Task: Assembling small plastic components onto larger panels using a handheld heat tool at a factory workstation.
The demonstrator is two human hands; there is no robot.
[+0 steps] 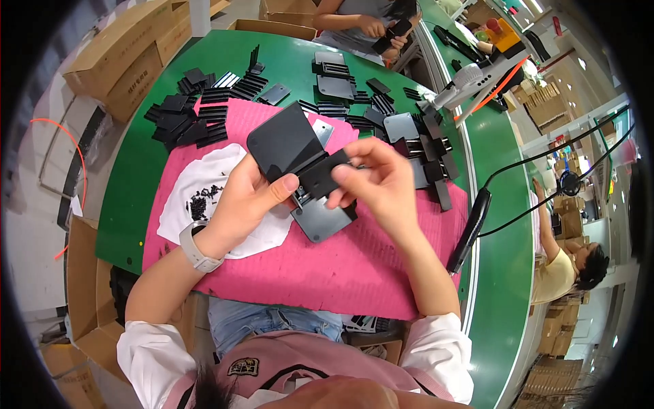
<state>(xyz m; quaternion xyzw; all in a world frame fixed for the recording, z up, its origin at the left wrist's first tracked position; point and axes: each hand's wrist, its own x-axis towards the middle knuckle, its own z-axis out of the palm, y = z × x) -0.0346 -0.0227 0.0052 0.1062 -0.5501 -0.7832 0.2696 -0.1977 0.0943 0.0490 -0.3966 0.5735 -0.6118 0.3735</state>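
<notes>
hinged black stand [300, 160]: stiff, light, smooth plates, judged best held by edges | left hand [245, 198] grip pinching hinge | right hand [381, 180] fingertips pinching hinge block | above surface's pink mat [340, 266]

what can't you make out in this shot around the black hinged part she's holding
Head view only:
- Hinge joint of the black hinged stand: covered by the left hand thumb and right hand fingers.
- Small dark pieces on the white cloth: too small to identify.
- Stand's lower plate: underside faces the pink mat, hidden.
- Co-worker's hands across the table: cut by the top edge.
</notes>
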